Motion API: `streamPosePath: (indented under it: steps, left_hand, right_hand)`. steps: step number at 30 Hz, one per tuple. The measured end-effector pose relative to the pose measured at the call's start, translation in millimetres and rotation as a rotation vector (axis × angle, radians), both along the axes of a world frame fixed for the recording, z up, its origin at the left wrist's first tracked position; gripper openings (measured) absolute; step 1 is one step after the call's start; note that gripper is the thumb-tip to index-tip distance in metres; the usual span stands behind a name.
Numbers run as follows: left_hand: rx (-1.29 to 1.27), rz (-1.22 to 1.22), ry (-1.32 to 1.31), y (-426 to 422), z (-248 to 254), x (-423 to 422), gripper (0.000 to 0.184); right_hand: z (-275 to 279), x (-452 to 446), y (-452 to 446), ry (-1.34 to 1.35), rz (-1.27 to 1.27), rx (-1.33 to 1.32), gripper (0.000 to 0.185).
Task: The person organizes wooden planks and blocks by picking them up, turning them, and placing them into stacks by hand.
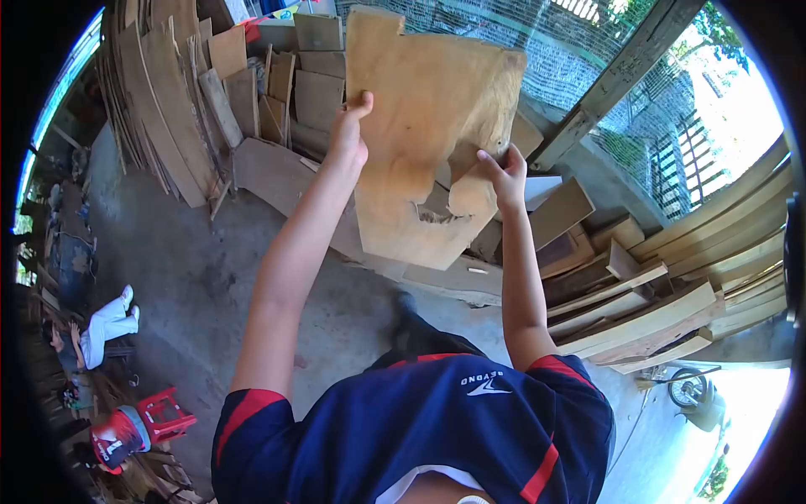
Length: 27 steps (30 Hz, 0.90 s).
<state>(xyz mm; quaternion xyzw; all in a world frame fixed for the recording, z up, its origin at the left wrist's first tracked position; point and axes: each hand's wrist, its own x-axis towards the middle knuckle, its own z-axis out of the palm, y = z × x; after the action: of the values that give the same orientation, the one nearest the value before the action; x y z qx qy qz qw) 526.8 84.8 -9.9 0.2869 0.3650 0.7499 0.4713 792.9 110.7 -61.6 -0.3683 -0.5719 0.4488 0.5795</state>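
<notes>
A broad wooden slab [403,126] with an irregular outline, a jagged hole low down and a rough right side is held up in front of me. My left hand [351,130] grips its left edge, the thumb lying on the near face and the other fingers hidden behind. On the right side, my right hand [506,176] is closed on the slab's edge near a notch, its thumb toward the hole. Behind the slab's lower edge lean more boards, partly covered by it.
Tall planks [159,101] lean at the left, and stacked thick boards [646,311] lie at the right. A wooden post [617,80] stands before mesh netting. Two people sit at the far left, one by a red plastic stool [166,413]. A motorcycle wheel [688,389] shows at right.
</notes>
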Motion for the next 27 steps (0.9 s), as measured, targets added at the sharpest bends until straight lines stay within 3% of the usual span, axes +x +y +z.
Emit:
streamPosePath:
  steps: [5,7,11,13,17,22,27]
  left_hand:
    - [0.036,-0.038,0.038,43.9,13.7,-34.2,0.026]
    - [0.095,-0.03,-0.061,64.7,19.4,-39.7,0.014]
    - [0.082,-0.078,-0.027,118.2,11.3,-57.1,0.015]
    - [0.139,-0.15,0.068,148.8,-7.9,-65.7,0.027]
    - [0.111,-0.123,0.038,194.0,-38.0,-65.6,0.024]
    - [0.141,-0.078,0.025,240.4,-71.4,-62.7,0.015]
    - [0.089,-0.181,-0.015,283.1,-102.0,-67.3,0.016]
  right_hand:
    - [12.4,-33.1,45.9,0.001,0.007,0.089,0.023]
    - [17.2,-40.6,65.9,-0.034,-0.02,0.082,0.023]
    - [10.2,-52.0,108.3,0.016,-0.041,0.13,0.024]
    - [-3.7,-52.3,132.3,-0.018,-0.063,0.121,0.025]
    - [-39.5,-56.8,177.9,-0.109,-0.197,0.205,0.032]
    - [-55.3,-62.7,199.3,-0.148,-0.248,0.123,0.032]
    - [-83.1,-68.2,230.9,-0.15,-0.291,0.089,0.029]
